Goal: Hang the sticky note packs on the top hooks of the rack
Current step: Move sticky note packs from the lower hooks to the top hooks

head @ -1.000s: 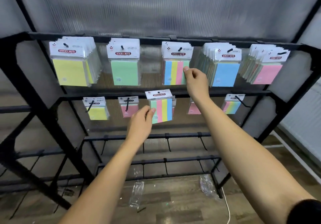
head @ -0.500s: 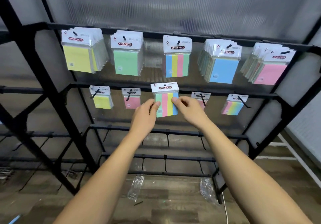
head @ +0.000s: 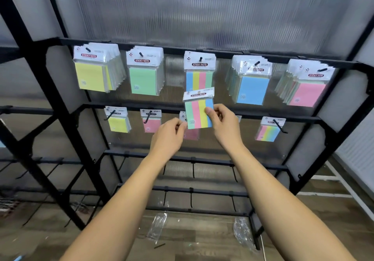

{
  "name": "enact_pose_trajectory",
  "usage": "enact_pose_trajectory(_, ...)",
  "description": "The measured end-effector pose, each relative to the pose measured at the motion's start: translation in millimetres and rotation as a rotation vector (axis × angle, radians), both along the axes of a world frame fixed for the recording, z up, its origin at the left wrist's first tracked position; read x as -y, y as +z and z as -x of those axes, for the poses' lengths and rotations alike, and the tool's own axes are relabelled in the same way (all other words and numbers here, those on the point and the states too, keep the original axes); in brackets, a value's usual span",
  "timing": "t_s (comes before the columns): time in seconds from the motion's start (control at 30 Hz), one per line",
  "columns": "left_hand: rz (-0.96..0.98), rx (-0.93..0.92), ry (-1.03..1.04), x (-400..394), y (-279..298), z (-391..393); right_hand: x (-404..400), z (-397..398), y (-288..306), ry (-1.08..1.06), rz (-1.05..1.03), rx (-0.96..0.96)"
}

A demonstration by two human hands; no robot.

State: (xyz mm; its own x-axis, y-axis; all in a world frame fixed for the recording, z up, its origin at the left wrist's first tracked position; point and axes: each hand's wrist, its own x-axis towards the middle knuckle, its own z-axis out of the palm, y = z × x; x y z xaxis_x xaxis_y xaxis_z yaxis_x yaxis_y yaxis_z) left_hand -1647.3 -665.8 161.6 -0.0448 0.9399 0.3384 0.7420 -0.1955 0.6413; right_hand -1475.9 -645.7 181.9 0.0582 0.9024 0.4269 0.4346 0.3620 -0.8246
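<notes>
My right hand (head: pixel 224 127) pinches the right edge of a striped sticky note pack (head: pixel 197 113), which is tilted slightly. My left hand (head: pixel 169 134) has its fingers curled at the pack's lower left corner. The pack sits just below the striped pack (head: pixel 199 79) hanging on the middle top hook (head: pixel 200 58) of the black rack (head: pixel 172 48). The other top hooks carry stacks of yellow packs (head: pixel 90 74), green packs (head: pixel 143 80), blue packs (head: pixel 253 90) and pink packs (head: pixel 307 93).
The second row holds a yellow pack (head: pixel 117 124), a pink pack (head: pixel 151 125), a pink pack (head: pixel 191 135) partly hidden behind my hands, and a striped pack (head: pixel 267 132). Lower bars have bare hooks. Clear wrappers (head: pixel 157 226) lie on the wooden floor.
The striped pack has risen from the second row to just under the top middle pack. My right hand came down from the top row and took its right edge.
</notes>
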Motion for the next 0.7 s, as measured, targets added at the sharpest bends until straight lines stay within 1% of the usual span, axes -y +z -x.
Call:
enact_pose_trajectory(0.2, 0.008, 0.001, 0.014, -3.8, -4.8, 1.7, -12.3, 3.6, 30.2, -0.017, -0.139, -0.051)
enact_pose_trajectory(0.33, 0.009, -0.008, 0.015, -9.4, -0.4, 2.7, -23.0, 7.9, 45.8, -0.012, -0.188, -0.066)
enact_pose_trajectory(0.7, 0.018, 0.019, 0.003, -25.3, 0.9, 8.6, -50.7, 11.8, 48.8, -0.063, -0.182, -0.078)
